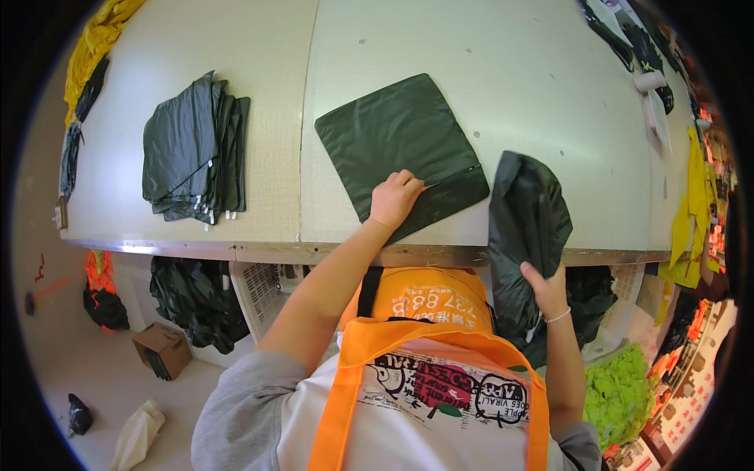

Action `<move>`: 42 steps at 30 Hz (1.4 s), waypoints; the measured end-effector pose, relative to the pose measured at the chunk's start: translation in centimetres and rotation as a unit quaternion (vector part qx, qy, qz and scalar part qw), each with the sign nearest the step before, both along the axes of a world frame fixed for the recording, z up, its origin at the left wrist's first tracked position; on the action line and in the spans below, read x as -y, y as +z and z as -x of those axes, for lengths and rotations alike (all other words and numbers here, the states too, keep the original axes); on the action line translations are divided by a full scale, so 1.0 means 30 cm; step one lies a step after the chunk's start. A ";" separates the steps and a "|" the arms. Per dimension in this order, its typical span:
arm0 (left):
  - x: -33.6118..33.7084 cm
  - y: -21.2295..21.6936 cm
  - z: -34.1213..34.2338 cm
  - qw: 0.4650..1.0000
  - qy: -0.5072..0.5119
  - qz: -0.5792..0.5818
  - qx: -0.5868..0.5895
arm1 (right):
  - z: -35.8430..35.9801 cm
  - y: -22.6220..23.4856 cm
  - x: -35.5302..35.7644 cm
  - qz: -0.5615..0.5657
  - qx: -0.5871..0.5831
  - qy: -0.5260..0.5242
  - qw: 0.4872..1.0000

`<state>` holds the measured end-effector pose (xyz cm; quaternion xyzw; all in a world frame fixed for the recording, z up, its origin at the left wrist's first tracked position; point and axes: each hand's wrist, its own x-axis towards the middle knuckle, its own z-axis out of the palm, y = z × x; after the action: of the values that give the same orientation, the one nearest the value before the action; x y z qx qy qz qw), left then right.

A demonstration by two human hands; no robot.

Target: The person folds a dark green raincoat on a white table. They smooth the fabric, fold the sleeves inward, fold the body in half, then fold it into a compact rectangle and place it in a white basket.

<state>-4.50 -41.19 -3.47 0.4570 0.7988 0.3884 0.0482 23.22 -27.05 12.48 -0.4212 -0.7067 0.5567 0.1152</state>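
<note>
A dark green square fabric piece (397, 129) lies flat on the white table, turned at an angle. A zipper or seam (454, 174) runs across its lower part. My left hand (395, 198) rests on it with curled fingers closed at that seam; the fingertips' exact grip is partly hidden. At the table's front edge, my right hand (547, 290) grips a second dark green fabric piece (528, 208). This one is bunched, its upper part over the tabletop and its lower part hanging in front of me. A pale band circles my right wrist.
A pile of dark green pieces (192, 153) with small white tags sits at the table's left. Below the edge are bins with dark fabric (196, 302) and a cardboard box (162, 351). Yellow fabric (98, 39) lies far left; a lime-green heap (619, 396) is at lower right.
</note>
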 end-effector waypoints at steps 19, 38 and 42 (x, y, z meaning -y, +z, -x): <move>0.325 0.160 0.128 0.892 0.111 -0.047 0.437 | 0.400 -0.212 -0.014 0.061 -0.008 0.339 0.939; 0.181 0.328 -0.205 0.991 -0.084 0.079 -0.072 | 0.494 -0.115 -0.020 -0.232 0.140 0.342 0.900; 0.147 0.476 -0.231 0.945 -0.168 0.231 0.158 | 0.502 -0.079 0.033 -0.313 0.102 0.352 0.876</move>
<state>2.44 -45.61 10.80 0.4938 0.7605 0.2462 0.3424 8.14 -28.03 10.11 -0.1412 -0.9535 0.2639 -0.0349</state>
